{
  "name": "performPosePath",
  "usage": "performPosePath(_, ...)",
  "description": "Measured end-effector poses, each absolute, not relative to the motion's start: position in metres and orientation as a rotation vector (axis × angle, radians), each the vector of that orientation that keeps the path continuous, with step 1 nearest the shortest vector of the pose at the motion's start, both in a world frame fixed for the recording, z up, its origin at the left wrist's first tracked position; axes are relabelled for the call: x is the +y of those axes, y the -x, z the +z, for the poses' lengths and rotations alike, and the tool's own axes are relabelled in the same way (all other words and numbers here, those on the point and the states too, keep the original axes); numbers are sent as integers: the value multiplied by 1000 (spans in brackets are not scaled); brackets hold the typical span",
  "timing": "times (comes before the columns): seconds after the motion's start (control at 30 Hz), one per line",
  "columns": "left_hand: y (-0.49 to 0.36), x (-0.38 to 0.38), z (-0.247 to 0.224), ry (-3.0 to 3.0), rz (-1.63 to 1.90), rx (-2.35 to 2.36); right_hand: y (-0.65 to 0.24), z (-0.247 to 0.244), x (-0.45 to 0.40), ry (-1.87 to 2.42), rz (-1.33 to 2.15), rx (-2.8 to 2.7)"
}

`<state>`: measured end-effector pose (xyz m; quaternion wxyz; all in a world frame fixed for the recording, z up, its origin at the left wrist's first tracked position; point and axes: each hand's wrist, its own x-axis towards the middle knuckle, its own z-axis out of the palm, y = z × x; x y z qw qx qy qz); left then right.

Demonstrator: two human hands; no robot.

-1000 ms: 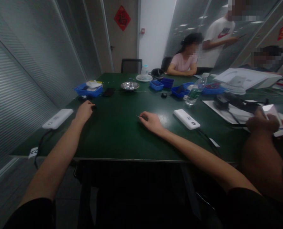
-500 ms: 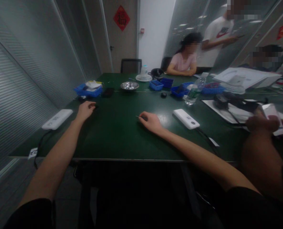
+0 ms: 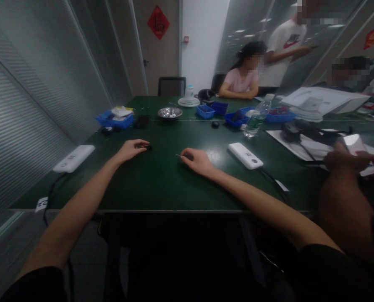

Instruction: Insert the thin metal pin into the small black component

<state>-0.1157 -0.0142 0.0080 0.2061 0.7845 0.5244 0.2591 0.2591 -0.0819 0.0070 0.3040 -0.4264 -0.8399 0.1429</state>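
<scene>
Head: left hand (image 3: 132, 149) pinches a dark bit (image 3: 149, 147), right hand (image 3: 199, 161) a thin pin (image 3: 178, 155), tip leftward; both over table (image 3: 161, 184), apart. I'd brace both wrists, grip lightly, keep pin tip unobstructed.

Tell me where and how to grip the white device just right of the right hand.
From above, across the middle, pinching both long sides of the white device, would likely be best. It lies flat on the table, long and narrow, and a dark cable leaves its near end, so avoid gripping there.
</scene>
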Motion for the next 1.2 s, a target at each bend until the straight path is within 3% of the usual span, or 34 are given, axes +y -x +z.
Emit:
performPosePath(0.33, 20, -55, 8, -2234, 633, 829, -256, 5, -85, 888, 374, -2394)
performPosePath(1.2, 16, -61, 11, -2154, 626, 755, -254, 13, -95, 924, 306, -2483)
